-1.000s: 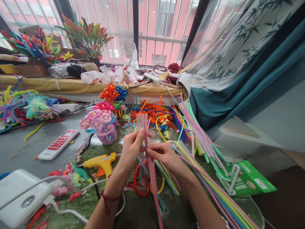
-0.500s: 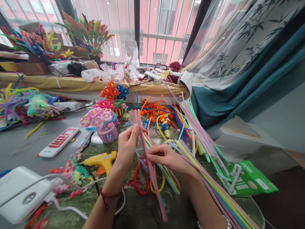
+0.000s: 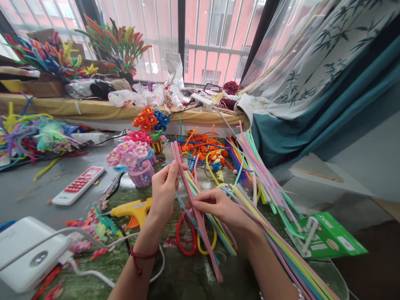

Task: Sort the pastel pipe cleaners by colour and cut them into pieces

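Pink pipe cleaners point(image 3: 186, 186) run in a slanting bunch between my two hands. My left hand point(image 3: 164, 185) pinches them near their upper ends, thumb on top. Lower down, my right hand point(image 3: 218, 207) closes its fingertips on the same bunch, and the loose ends hang below it. Beneath lie scissors point(image 3: 186, 251) with one red and one yellow handle loop, their blades hidden. More pipe cleaners in yellow, blue and pink point(image 3: 223, 235) lie under my right hand. A yellow glue gun point(image 3: 134, 209) rests left of my left wrist.
A pot of pink pipe-cleaner flowers point(image 3: 140, 171), a white remote point(image 3: 78, 186) and a white power bank point(image 3: 29, 255) with a cable are on the left. Pastel pipe cleaners point(image 3: 265, 175) and a green packet point(image 3: 336, 235) lie right. A power strip point(image 3: 201, 101) sits on the sill.
The upper end of the pink bunch has tilted left with my left hand, and its lower end has swung slightly right. My right hand keeps nearly the same place.
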The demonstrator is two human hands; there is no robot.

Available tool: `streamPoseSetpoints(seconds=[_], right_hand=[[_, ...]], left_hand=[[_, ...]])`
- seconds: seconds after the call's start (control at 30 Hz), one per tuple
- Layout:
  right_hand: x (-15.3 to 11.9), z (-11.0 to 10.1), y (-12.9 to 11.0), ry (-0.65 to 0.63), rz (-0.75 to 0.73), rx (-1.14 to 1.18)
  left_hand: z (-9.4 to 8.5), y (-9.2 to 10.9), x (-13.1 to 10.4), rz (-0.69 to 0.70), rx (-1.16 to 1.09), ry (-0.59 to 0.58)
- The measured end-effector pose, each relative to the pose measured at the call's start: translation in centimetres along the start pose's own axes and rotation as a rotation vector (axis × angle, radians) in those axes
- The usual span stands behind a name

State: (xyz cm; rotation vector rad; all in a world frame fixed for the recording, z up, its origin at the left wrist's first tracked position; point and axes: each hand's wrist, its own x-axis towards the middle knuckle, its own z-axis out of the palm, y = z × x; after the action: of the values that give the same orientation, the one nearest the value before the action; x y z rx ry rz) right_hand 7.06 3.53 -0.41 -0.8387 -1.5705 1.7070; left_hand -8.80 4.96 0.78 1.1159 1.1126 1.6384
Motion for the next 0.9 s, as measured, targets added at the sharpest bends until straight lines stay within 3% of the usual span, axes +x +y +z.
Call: streamPoseSetpoints(seconds=[0.3,0.53,0.67,0.8,0.9], right_hand=[[0.3,-0.1,0.5,0.066,0.004,-0.007],[0.8,0.2,1.1,0.126,-0.077,0.019],[0.8,-0.4,1.2,0.224,-0.108,0.055],[0.8,-1.5,1.0,0.355,-0.163,0.117],[0.8,-2.0,1.1,0.415,-0.201,0.154]], left_hand=[[0.1,0.3,-0.1,0.04,-0.034,0.045],[0.2,0.2,0.1,0.061,-0.083,0.063],[-0.1,0.9,-0.4,0.064,-0.039,0.061],[-1.3,1.9,-2.5,0.066,0.37,0.003],[-1.6,1.7,-4.9,-0.03,0.683,-0.188]])
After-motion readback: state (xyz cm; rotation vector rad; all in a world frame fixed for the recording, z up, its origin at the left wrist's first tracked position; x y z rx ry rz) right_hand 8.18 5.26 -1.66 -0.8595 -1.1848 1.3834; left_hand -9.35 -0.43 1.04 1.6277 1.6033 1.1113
